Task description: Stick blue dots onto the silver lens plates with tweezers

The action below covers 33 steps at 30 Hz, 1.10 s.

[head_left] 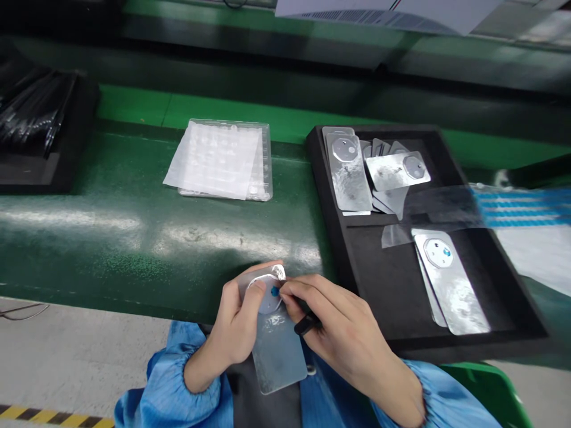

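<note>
My left hand [236, 318] grips the upper part of a silver rectangular plate [281, 353] with rounded corners, its thumb pressed on the round disc near the top. A small blue dot [275, 291] shows on that disc. My right hand [339, 327] is closed around a slim black tool [307, 323]; its kind is not clear, and its tip is hidden by the fingers. The fingertips of this hand meet the disc's right edge beside the blue dot. The plate is tilted in front of my body, at the bench's near edge.
A black two-part tray [375, 285] on the right holds silver plates [350, 178] at the back and a plate with a blue dot [455, 285] in front. Clear film and a blue-striped sheet [526, 208] overlap it. A clear plastic tray [269, 160] under white paper [218, 157] lies mid-bench.
</note>
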### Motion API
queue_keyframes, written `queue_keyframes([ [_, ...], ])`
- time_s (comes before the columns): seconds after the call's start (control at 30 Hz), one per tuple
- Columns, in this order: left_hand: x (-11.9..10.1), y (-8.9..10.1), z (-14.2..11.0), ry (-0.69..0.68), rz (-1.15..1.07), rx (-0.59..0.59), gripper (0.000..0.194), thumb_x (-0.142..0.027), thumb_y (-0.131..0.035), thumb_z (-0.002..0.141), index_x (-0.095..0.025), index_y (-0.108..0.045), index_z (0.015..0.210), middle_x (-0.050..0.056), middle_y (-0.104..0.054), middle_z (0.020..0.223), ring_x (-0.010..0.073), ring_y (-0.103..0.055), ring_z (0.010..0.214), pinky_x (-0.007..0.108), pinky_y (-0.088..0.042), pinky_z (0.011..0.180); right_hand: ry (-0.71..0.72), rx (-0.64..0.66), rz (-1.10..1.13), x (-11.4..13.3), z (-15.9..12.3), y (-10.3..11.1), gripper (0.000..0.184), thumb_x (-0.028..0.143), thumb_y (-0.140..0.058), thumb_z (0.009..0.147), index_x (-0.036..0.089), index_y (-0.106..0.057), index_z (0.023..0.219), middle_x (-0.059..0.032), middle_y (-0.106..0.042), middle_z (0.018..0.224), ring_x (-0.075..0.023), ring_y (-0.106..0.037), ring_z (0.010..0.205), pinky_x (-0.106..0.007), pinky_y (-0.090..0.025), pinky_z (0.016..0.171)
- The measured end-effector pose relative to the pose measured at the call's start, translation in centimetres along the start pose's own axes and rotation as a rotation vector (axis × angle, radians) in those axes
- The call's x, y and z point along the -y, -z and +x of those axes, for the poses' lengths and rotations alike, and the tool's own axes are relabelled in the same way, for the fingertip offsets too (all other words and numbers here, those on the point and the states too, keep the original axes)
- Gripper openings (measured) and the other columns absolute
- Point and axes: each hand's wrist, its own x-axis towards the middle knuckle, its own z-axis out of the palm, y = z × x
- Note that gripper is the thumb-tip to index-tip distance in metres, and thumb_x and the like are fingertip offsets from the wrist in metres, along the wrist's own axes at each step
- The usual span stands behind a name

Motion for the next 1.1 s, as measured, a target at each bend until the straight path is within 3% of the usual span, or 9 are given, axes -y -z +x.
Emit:
queue_keyframes([
  [0.2, 0.1, 0.0, 0.0, -0.044, 0.019, 0.011, 0.030, -0.032, -0.056, 0.102, -0.025, -0.081, 0.119, 0.003, -0.079, 0.127, 0.0258, -0.070, 0.124, 0.036, -0.054, 0.110, -0.014, -0.009, 0.019, -0.1, 0.0, -0.1, 0.019, 0.010, -0.053, 0.105, 0.018, -0.062, 0.120, -0.0071, -0.072, 0.100, -0.0187, -0.071, 0.084, -0.030, -0.059, 0.071],
  [0.33, 0.2, 0.1, 0.0, -0.066, 0.023, 0.037, 0.030, -0.030, -0.055, 0.103, -0.027, -0.080, 0.120, 0.000, -0.078, 0.129, 0.0230, -0.069, 0.127, 0.031, -0.053, 0.110, 0.014, -0.023, -0.026, 0.0, 0.6, 0.0, 0.013, 0.013, -0.051, 0.107, 0.017, -0.062, 0.113, -0.0065, -0.073, 0.096, -0.0176, -0.071, 0.080, -0.029, -0.058, 0.068],
  [0.6, 0.3, 0.2, -0.1, -0.083, 0.058, 0.062, 0.031, -0.030, -0.053, 0.105, -0.026, -0.079, 0.121, 0.000, -0.078, 0.130, 0.0211, -0.068, 0.127, 0.028, -0.052, 0.110, 0.042, 0.055, -0.153, 0.2, 0.8, 0.1, 0.020, 0.011, -0.039, 0.108, 0.017, -0.058, 0.111, -0.0057, -0.071, 0.092, -0.0175, -0.069, 0.076, -0.028, -0.053, 0.061],
  [0.83, 0.4, 0.1, -0.1, -0.053, 0.015, 0.014, 0.030, -0.031, -0.056, 0.102, -0.026, -0.081, 0.118, 0.000, -0.078, 0.128, 0.0216, -0.069, 0.126, 0.028, -0.053, 0.109, 0.033, 0.086, -0.092, 0.6, 1.2, 0.7, 0.024, 0.012, -0.030, 0.110, 0.019, -0.053, 0.108, -0.0025, -0.065, 0.085, -0.0137, -0.064, 0.067, -0.024, -0.050, 0.054],
  [1.1, 0.1, 0.1, -0.1, 0.017, 0.001, -0.054, 0.030, -0.033, -0.059, 0.098, -0.023, -0.082, 0.114, 0.003, -0.080, 0.122, 0.0232, -0.073, 0.116, 0.029, -0.057, 0.102, 0.003, 0.054, -0.052, 0.2, 0.0, -0.2, 0.013, 0.013, -0.042, 0.109, 0.018, -0.054, 0.111, -0.0037, -0.067, 0.092, -0.0137, -0.065, 0.073, -0.024, -0.048, 0.060],
])
